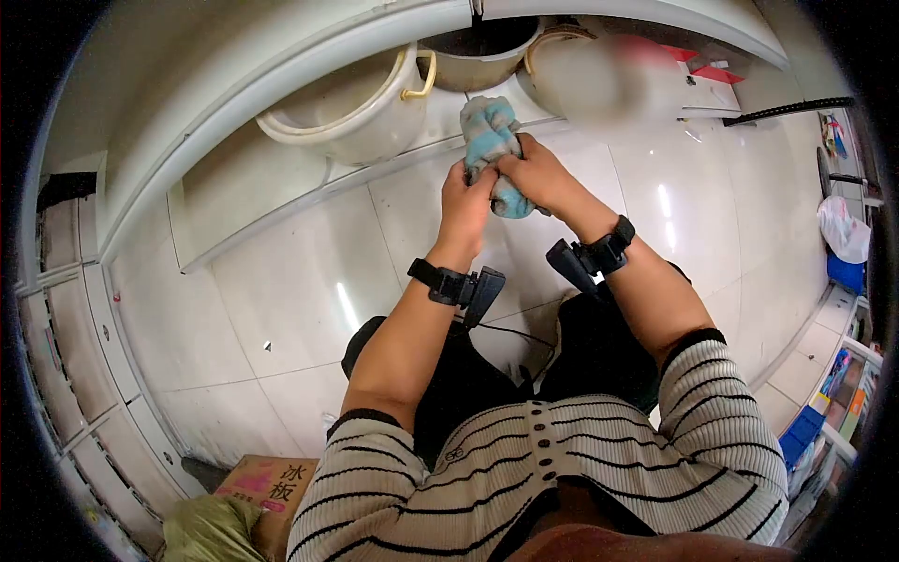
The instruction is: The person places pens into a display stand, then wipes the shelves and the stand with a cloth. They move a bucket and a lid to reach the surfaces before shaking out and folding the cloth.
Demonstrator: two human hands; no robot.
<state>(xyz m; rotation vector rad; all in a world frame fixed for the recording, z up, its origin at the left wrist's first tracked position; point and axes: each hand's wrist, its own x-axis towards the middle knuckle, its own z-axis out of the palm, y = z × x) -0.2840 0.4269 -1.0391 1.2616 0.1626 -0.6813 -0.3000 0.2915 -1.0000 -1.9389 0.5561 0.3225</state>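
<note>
A bunched blue and grey cloth [491, 126] is gripped between both hands in front of the low cabinet. My left hand [464, 201] is closed around its left side, fingers mostly hidden behind the fabric. From the right, my right hand [541, 178] also wraps the cloth, its thumb pressed on the near face. Part of the cloth hangs below the hands. Behind it in the cabinet stand a large white pot [375, 122] with a yellow handle and a grey metal pot [478, 67].
The cabinet's bottom ledge [253, 201] runs along the tiled floor [272, 309]. A cardboard box [267, 478] and a green sack [211, 529] lie at lower left. On the right are a white plastic bag [845, 229] and a blue bin [803, 436]. A patch inside the cabinet is blurred.
</note>
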